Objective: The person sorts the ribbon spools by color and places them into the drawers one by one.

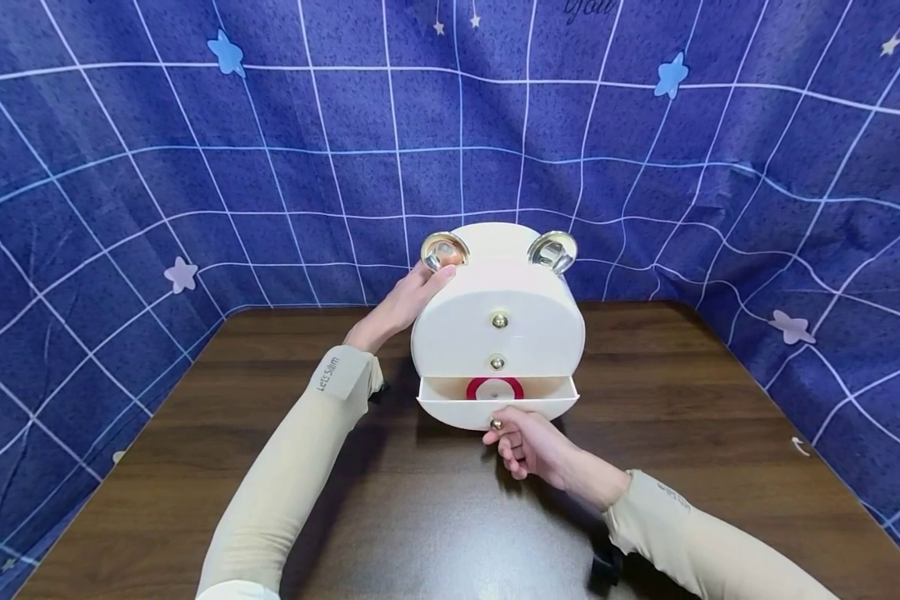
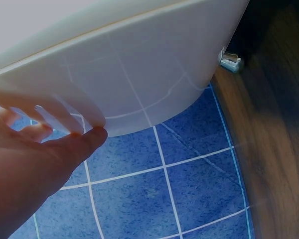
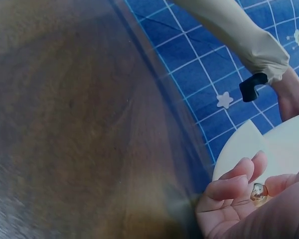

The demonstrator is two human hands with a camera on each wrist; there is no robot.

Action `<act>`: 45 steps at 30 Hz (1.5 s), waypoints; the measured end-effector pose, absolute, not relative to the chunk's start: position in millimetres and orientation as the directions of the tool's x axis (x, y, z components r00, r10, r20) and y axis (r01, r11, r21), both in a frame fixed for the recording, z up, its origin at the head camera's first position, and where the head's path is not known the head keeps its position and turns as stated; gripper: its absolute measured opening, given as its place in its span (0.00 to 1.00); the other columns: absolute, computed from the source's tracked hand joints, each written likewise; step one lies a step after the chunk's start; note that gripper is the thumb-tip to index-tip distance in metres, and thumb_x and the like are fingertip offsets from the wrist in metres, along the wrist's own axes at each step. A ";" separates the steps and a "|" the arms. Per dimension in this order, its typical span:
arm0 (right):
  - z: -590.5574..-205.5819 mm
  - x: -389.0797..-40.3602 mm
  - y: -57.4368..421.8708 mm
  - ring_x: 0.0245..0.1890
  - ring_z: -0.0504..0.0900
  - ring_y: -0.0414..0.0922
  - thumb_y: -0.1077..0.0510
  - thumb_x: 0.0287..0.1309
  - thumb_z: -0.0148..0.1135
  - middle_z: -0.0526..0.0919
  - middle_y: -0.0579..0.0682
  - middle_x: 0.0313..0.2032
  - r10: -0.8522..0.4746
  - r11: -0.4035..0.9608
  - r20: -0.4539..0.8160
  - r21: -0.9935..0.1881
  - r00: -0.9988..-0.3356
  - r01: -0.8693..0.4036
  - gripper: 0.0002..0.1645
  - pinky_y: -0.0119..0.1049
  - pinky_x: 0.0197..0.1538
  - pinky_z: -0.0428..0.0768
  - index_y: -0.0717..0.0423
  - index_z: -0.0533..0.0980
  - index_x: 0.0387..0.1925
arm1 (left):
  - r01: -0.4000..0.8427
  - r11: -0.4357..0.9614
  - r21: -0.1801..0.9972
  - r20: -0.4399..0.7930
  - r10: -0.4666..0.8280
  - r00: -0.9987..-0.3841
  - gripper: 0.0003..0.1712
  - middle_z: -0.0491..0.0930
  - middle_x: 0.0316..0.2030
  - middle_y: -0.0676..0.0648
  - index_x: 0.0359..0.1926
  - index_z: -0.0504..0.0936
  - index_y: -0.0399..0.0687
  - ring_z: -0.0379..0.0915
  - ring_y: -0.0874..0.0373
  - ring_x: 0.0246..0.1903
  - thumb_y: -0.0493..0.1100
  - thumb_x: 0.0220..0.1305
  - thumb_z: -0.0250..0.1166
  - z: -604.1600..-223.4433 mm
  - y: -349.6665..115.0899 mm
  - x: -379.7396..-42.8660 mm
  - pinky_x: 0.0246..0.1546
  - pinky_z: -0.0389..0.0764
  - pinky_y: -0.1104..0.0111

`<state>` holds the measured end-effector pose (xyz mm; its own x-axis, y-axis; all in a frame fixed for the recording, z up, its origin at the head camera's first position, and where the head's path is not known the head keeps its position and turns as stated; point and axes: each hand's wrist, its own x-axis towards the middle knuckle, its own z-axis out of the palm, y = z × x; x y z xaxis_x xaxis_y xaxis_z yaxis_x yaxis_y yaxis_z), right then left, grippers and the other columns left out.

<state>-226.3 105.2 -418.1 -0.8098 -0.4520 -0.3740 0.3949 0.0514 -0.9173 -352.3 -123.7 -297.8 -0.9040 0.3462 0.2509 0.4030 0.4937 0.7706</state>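
Note:
A white rounded storage box (image 1: pixel 498 333) with small gold knobs stands on the table, two shiny gold ears at its top. Its bottom drawer (image 1: pixel 450 411) is pulled partway out, and inside lies a red ring (image 1: pixel 516 386) around a pale centre. My right hand (image 1: pixel 536 450) pinches the drawer's gold knob (image 3: pixel 259 193) between thumb and finger. Against the box's upper left side rests my left hand (image 1: pixel 412 300), beside the left gold ear (image 1: pixel 444 251). In the left wrist view, that hand's fingers lie along the curved white wall (image 2: pixel 149 69).
The box stands on a dark brown wooden table (image 1: pixel 285 467), toward its back edge. Behind and beside the table hangs a blue curtain (image 1: pixel 345 183) with a white grid and stars. The right gold ear (image 1: pixel 553 252) sticks out from the box's top.

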 end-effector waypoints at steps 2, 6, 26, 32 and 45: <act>-417.8 -229.1 104.8 0.12 0.68 0.36 0.47 0.65 0.48 0.71 0.40 0.12 -0.448 0.051 -0.375 -0.917 -0.812 0.396 0.21 0.27 0.19 0.67 0.59 0.77 0.33 | 0.401 0.493 0.772 0.248 0.347 -0.904 0.35 0.78 0.53 0.47 0.68 0.62 0.62 0.76 0.54 0.52 0.71 0.67 0.46 -298.1 -123.7 -352.3 0.60 0.72 0.55; -417.5 -234.0 104.3 0.12 0.68 0.36 0.47 0.64 0.48 0.70 0.40 0.12 -0.435 0.054 -0.381 -0.916 -0.816 0.398 0.21 0.27 0.20 0.68 0.60 0.77 0.33 | 0.394 0.475 0.787 0.241 0.351 -0.905 0.34 0.80 0.51 0.47 0.67 0.62 0.63 0.79 0.53 0.48 0.71 0.67 0.46 -299.2 -124.4 -352.5 0.56 0.74 0.56; -420.6 -251.4 103.8 0.11 0.67 0.36 0.47 0.64 0.48 0.70 0.40 0.10 -0.432 0.068 -0.367 -0.924 -0.824 0.376 0.22 0.28 0.20 0.68 0.61 0.77 0.32 | 0.423 0.442 0.791 0.269 0.370 -0.889 0.32 0.74 0.58 0.46 0.67 0.63 0.59 0.74 0.53 0.55 0.67 0.69 0.46 -298.4 -123.4 -351.5 0.61 0.71 0.56; -420.5 -253.3 104.0 0.11 0.67 0.36 0.46 0.63 0.48 0.70 0.40 0.10 -0.430 0.067 -0.372 -0.922 -0.822 0.382 0.22 0.28 0.20 0.68 0.61 0.78 0.32 | 0.421 0.448 0.789 0.270 0.364 -0.892 0.31 0.76 0.56 0.47 0.66 0.64 0.61 0.76 0.53 0.53 0.68 0.69 0.46 -299.0 -123.6 -352.0 0.59 0.72 0.56; -420.6 -256.0 103.4 0.11 0.67 0.36 0.47 0.63 0.48 0.69 0.39 0.10 -0.423 0.060 -0.379 -0.918 -0.823 0.392 0.22 0.28 0.20 0.68 0.61 0.78 0.32 | 0.393 0.471 0.790 0.240 0.352 -0.905 0.35 0.78 0.53 0.47 0.68 0.61 0.65 0.77 0.54 0.51 0.72 0.66 0.45 -298.8 -124.7 -351.6 0.59 0.72 0.56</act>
<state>-256.0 103.4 -420.6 -0.8230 -0.4233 -0.3788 0.3916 0.0602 -0.9182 -351.6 -124.7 -298.8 -0.9048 0.3516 0.2403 0.3927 0.4705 0.7902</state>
